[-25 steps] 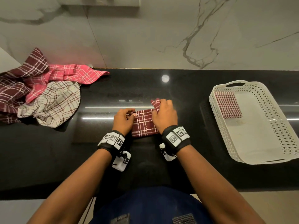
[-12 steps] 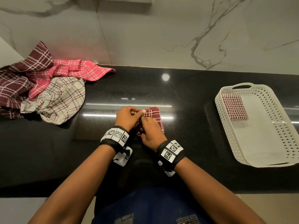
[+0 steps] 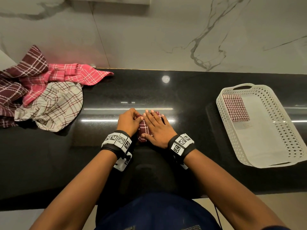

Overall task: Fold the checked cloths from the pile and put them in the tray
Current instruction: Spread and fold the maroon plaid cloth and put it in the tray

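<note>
Far left on the black counter (image 3: 191, 90): a loose pile of checked cloths (image 3: 38, 95), unfolded and overlapping, pushed up against the marble wall (image 3: 149, 39). Maroon cloth (image 3: 31, 63) at the back and far left edge, pink cloth (image 3: 74, 75) spread across the middle with a corner trailing rightward, cream cloth (image 3: 54, 103) in front, nearest the counter centre.

At centre, near the front edge: a small folded maroon checked cloth (image 3: 143, 130) lying on the counter, mostly covered by both hands. Left hand (image 3: 128, 122) curled at the cloth's left edge, fingertips touching the fabric; whether pinching or only pressing, cannot tell. Right hand (image 3: 157, 128) laid flat on top, fingers spread and extended, pressing down, thumb at the near left edge. Both hands close together, nearly touching over the cloth. Wristbands (image 3: 117, 141) with black-and-white square markers on both wrists.

Far right, well apart from the hands: a white perforated tray (image 3: 282, 130) with handle cut-outs, set at an angle. Inside, at its far left corner: one folded red-checked cloth (image 3: 235, 107), lying flat against the tray wall.
</note>
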{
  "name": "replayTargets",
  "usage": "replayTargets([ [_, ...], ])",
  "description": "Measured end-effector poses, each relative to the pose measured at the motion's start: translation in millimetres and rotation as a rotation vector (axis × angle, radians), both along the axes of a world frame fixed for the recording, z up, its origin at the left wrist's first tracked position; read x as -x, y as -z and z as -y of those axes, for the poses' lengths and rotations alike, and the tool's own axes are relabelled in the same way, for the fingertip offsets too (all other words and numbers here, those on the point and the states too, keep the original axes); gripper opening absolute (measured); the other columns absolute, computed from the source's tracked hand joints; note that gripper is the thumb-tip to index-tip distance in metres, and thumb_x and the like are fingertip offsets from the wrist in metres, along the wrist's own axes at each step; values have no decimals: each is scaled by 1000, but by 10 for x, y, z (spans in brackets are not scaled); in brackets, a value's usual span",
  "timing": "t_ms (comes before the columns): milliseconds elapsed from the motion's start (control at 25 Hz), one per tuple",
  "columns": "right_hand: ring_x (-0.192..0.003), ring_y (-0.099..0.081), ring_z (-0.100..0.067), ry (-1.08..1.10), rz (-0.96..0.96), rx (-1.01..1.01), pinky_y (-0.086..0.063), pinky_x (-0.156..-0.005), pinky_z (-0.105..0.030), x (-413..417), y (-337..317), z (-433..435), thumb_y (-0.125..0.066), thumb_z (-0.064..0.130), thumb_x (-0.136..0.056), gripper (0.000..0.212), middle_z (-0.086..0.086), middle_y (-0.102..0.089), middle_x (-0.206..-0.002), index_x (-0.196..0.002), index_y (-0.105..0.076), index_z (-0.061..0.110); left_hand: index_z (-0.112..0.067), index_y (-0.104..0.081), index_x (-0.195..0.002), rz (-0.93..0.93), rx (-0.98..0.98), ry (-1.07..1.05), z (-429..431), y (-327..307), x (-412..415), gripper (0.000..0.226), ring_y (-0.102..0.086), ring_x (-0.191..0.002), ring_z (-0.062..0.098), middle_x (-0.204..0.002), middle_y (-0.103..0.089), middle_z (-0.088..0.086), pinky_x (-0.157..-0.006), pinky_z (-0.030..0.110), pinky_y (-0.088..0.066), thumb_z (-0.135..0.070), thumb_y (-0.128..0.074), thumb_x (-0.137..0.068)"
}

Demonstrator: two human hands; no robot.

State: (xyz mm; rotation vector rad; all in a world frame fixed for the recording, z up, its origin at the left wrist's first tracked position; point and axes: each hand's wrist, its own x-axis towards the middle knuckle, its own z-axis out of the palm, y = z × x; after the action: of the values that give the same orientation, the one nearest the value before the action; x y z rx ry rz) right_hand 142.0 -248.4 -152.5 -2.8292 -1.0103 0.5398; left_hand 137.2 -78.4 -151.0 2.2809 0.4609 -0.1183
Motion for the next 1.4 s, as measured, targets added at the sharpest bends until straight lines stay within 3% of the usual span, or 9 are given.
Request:
replayTargets([
  [280,-150,23,-28,164,-140,-43,3,-122,-57,-9,-24,-114,-34,70,-94,86,-1,20,-165,-158,8,30,-15,-64,-92,0,57,-18,-61,67,-64,12,-62,-90,19,-100,-65,7,-83,36,-52,-24,-70,-88],
  [480,-119,-57,-23,893,-338,-568,-44,-106,-33,47,-118,-43,-78,41,-82,72,-14,-55,-134,-140,-47,11,-12,-60,-92,-3,150,17,-132,123,-23,10,-62,-92,23,-101,-64,9,-82,40,-54,-19,-66,-92],
  [600,-98,-72,-31,1073,-677,-841,-55,-95,-51,84,-185,-110,-83,13,-78,36,-17,-74,-105,-109,-69,1,-8,-58,-101,-39,235,11,-177,82,-3,14,-62,-98,25,-106,-63,11,-87,44,-54,-18,-65,-93],
  [760,-80,-65,-20,938,-8,-689,-55,-73,-33,204,-400,-227,-79,17,-75,24,-2,-66,-92,-94,-66,13,-13,-55,-114,57,321,-13,-59,-170,181,36,-61,-105,23,-123,-55,6,-94,38,-52,-39,-65,-91],
  [920,-89,-54,-26,400,341,-559,-49,-74,-38,367,-672,-169,-68,6,-78,27,-11,-58,-99,-104,-65,3,-12,-68,-115,-136,1188,-69,502,-567,316,49,-69,-105,20,-110,-73,8,-90,32,-56,-53,-64,-88],
  [1080,-107,-49,-18,276,221,-609,-40,-95,-35,380,-853,710,-72,42,-83,42,3,-61,-108,-117,-67,18,-5,-65,-119,-175,1363,-256,1054,-736,171,36,-70,-97,27,-112,-70,16,-87,39,-58,-30,-62,-95],
  [1240,-110,-60,-9,838,-73,-959,-53,-90,-27,48,-1013,2088,-69,68,-77,66,5,-60,-124,-130,-53,32,-5,-60,-127,-205,1414,-34,2181,-844,-14,37,-66,-110,34,-120,-68,20,-97,48,-53,-26,-60,-96],
  [1320,-105,-71,-18,900,-439,-1119,-58,-91,-41,-179,-969,2788,-69,61,-83,57,-4,-71,-119,-127,-61,26,-6,-61,-126,-211,1399,80,2847,-903,-180,35,-66,-112,34,-120,-68,19,-97,45,-54,-23,-61,-96],
  [1400,-105,-72,-26,882,-517,-1163,-56,-94,-47,-368,-923,3429,-69,46,-90,39,-9,-75,-113,-121,-68,21,-6,-63,-122,-165,1325,103,3442,-921,-343,29,-66,-111,32,-118,-70,17,-96,42,-55,-18,-62,-95],
])
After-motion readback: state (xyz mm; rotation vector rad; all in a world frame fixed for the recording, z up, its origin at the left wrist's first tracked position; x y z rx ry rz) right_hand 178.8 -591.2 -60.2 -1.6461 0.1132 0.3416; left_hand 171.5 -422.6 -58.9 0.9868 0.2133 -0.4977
